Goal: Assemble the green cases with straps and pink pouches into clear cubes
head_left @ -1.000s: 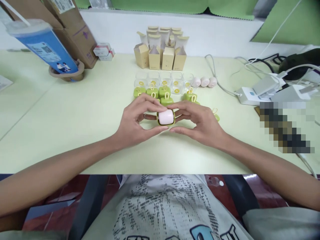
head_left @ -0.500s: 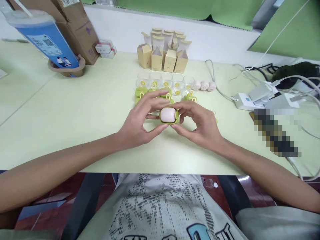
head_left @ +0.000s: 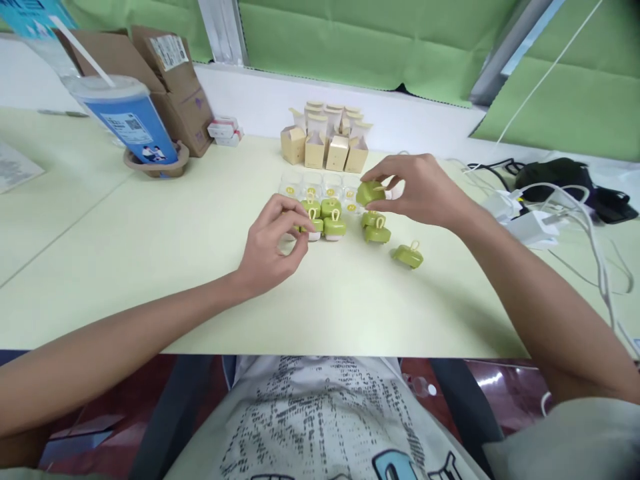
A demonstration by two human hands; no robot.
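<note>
Between the thumb and fingers of my right hand [head_left: 417, 190] is a green case [head_left: 371, 193] with a loop, held above the table near the clear containers [head_left: 332, 180] that bear yellow labels. My left hand [head_left: 277, 240] is beside the group of green cases, its fingertips curled close to the nearest green case with a pale base [head_left: 313, 227]; whether it grips one is hidden. Another case [head_left: 335, 227] stands to the right of that one. Separate from the group, a green case [head_left: 377, 231] and a lone one [head_left: 409, 255] lie to the right.
Open small cardboard boxes [head_left: 315, 148] stand at the back by the wall. A blue cup [head_left: 133, 123] in a carrier and a large brown box [head_left: 185, 100] are at the back left. White chargers and cables [head_left: 537, 229] spread over the right side.
My right hand has moved up and right, now holding a green case by itself. My left hand has come away from the case with the pink piece that both hands held. The view has shifted.
</note>
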